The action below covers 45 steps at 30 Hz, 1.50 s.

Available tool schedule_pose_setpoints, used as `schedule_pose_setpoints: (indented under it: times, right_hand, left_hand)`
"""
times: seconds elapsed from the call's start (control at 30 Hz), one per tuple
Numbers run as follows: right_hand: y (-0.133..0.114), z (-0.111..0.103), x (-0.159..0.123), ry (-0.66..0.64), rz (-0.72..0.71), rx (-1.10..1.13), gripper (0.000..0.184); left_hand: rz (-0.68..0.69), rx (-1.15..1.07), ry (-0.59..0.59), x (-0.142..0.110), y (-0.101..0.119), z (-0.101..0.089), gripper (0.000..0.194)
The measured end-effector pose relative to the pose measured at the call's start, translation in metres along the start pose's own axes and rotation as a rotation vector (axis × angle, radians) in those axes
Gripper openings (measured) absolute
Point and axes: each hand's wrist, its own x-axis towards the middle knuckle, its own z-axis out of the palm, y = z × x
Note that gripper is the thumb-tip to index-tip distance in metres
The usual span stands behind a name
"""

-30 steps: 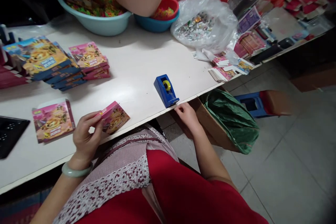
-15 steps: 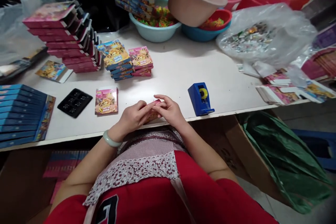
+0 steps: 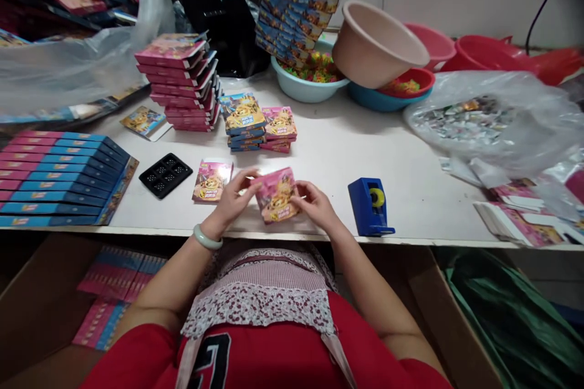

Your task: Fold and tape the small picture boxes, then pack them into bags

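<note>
A flat pink printed box [image 3: 276, 196] is held between my two hands above the table's front edge, its picture side facing up. My left hand [image 3: 238, 194] grips its left edge, with the thumb over the front. On the right side, my right hand [image 3: 314, 203] pinches the box near its edge. Just left of my left hand lies another pink box [image 3: 212, 181], flat on the table. A black tray [image 3: 165, 175] with several square hollows sits farther left. The blue tape dispenser [image 3: 368, 206] with yellow tape stands to the right of my right hand.
Small blue boxes [image 3: 241, 118] and pink boxes [image 3: 279, 124] stand stacked behind my hands. A taller pink stack [image 3: 176, 85] leans farther back. Basins, such as a light blue one [image 3: 308, 90], line the rear. A plastic bag [image 3: 493, 118] and flat cartons [image 3: 520, 222] lie right.
The box between my hands has turned so its printed face shows, and my hands have moved apart to its two sides. The whole view has shifted, with the table appearing farther right and lower.
</note>
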Motion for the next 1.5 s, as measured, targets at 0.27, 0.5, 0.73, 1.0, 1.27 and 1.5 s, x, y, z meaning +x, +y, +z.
schedule_pose_setpoints:
  times: [0.27, 0.5, 0.73, 1.0, 1.27, 1.5]
  right_hand:
    - [-0.031, -0.049, 0.18, 0.414, 0.119, -0.036, 0.039]
    - [-0.028, -0.032, 0.211, 0.252, 0.27, -0.099, 0.025]
    - [0.003, 0.057, 0.101, -0.049, -0.048, -0.196, 0.037]
    - [0.013, 0.11, 0.078, -0.096, 0.183, -0.046, 0.069]
    - [0.014, 0.051, 0.012, 0.076, -0.214, 0.133, 0.033]
    - [-0.002, 0.025, -0.016, 0.068, -0.392, -0.157, 0.023]
  left_hand:
    - [-0.466, 0.768, 0.042, -0.012, -0.048, -0.101, 0.05]
    - [-0.575, 0.766, 0.013, -0.022, -0.054, -0.088, 0.05]
    - [-0.602, 0.448, 0.119, -0.035, -0.06, -0.066, 0.066]
    - [-0.672, -0.227, 0.255, -0.041, -0.046, -0.034, 0.073]
    - [-0.259, -0.216, -0.019, -0.061, -0.02, 0.004, 0.071]
    - [0.095, 0.112, -0.091, -0.051, 0.003, 0.005, 0.035]
